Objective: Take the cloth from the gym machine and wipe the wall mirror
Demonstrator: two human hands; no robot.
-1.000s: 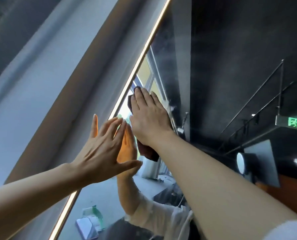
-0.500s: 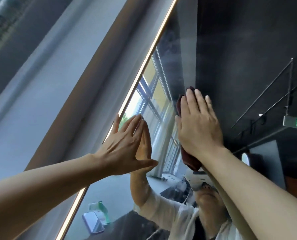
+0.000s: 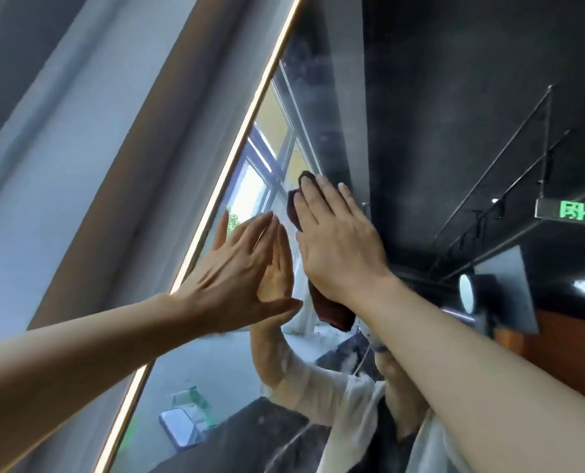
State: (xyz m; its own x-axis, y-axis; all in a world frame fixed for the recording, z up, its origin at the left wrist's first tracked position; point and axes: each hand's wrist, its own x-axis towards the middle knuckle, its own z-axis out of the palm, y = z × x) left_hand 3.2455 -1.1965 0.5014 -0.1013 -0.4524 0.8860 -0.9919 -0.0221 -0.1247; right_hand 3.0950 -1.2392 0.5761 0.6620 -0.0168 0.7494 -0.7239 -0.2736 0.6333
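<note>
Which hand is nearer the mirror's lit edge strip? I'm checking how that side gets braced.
Left. The left hand rests flat on the mirror right beside the lit edge strip; the right hand presses the cloth farther in.

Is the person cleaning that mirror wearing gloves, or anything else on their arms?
No gloves. The left hand and right hand are bare, with no rings, watch or bracelet visible. Both forearms are uncovered. The reflection in the mirror shows a loose, pale sleeve starting near the elbow.
</note>
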